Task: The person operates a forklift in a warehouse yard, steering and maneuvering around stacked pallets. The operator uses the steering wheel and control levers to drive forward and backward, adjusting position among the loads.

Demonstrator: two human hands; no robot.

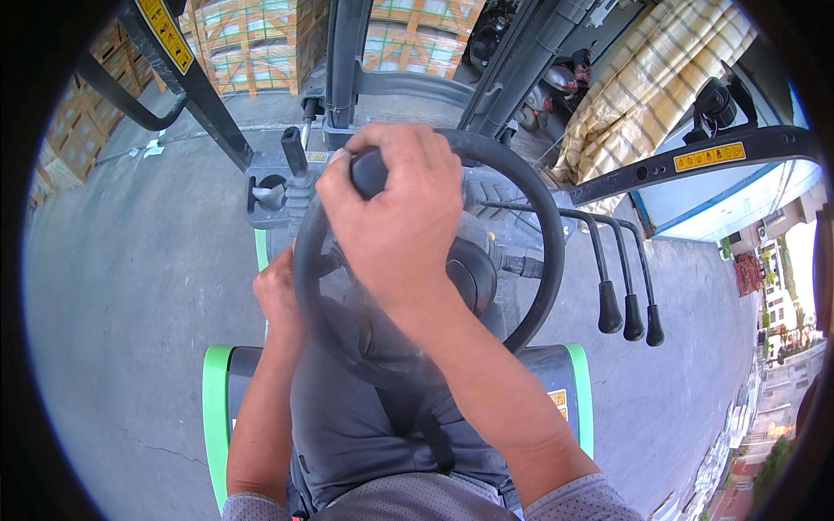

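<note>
My right hand (404, 204) is wrapped round the round black steering knob (368, 174) at the upper left of the black steering wheel (546, 217). That forearm reaches across the wheel from the lower right. Beside the wheel's left rim, and lower than it, is my left hand (280, 291) with its fingers curled in. The rim hides part of those fingers, and what they hold, if anything, does not show. A short black lever (295, 152) stands just left of the steering knob. Three long bent levers with black handles (611, 308) hang right of the wheel.
Ahead rise the dark mast uprights (345, 61) of a forklift. Beyond them stand wrapped crates on wooden pallets (252, 43). A striped curtain (638, 74) and parked motorbikes (556, 78) are at the right front. Grey concrete floor (130, 286) extends on both sides.
</note>
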